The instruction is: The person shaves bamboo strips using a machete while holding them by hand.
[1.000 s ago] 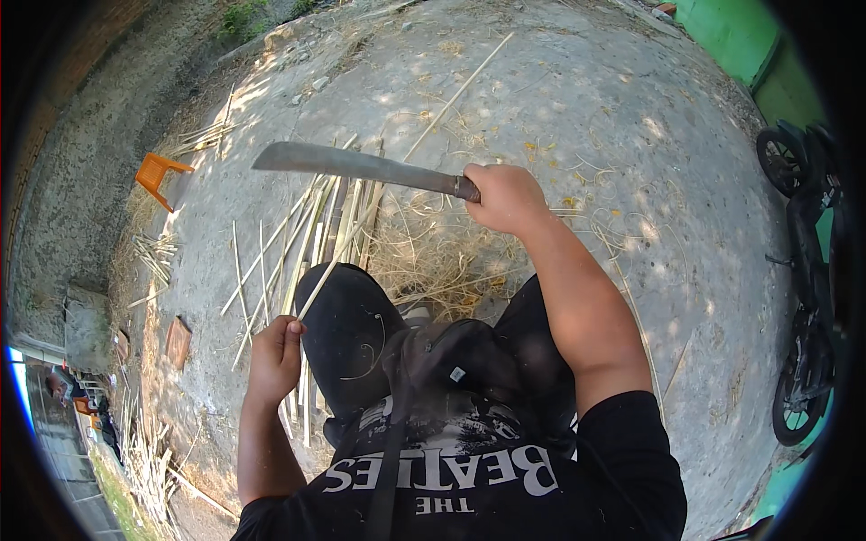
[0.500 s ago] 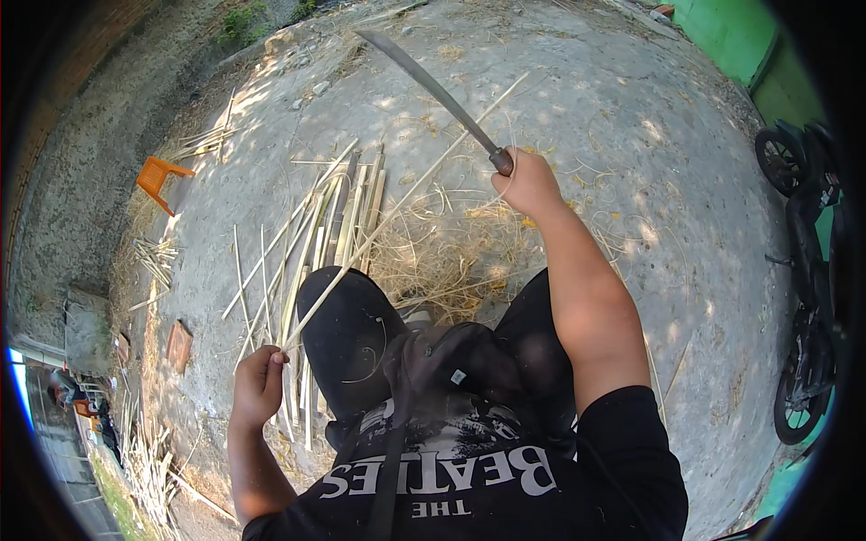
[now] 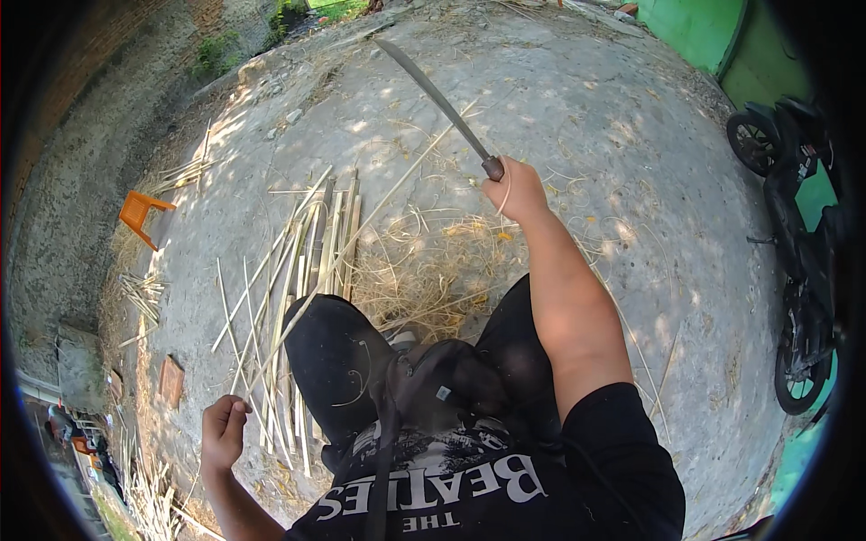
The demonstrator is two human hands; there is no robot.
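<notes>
My right hand (image 3: pixel 520 191) is wrapped round the handle of a machete (image 3: pixel 444 104), whose long curved blade points up and to the left. A thin pale curl of shaving loops over that hand. Low on the left, my left hand (image 3: pixel 224 433) is closed in a pinch at the near end of a long bamboo strip (image 3: pixel 393 191). The strip slants up and right across my left knee, and its far part passes behind the blade. Whether blade and strip touch, I cannot tell. Beside my left leg lies a pile of split bamboo strips (image 3: pixel 311 243).
Curly shavings (image 3: pixel 424 270) cover the concrete between my feet. An orange plastic stool (image 3: pixel 142 216) is at the left, with a reddish brick (image 3: pixel 171 380) nearer. More bamboo strips (image 3: pixel 149 496) lie lower left. A black motorbike (image 3: pixel 803 270) stands at the right by a green wall (image 3: pixel 690 32).
My left hand has moved down and left with the strip in it. My right hand and the machete have shifted slightly left and down. The whole view has also shifted a little.
</notes>
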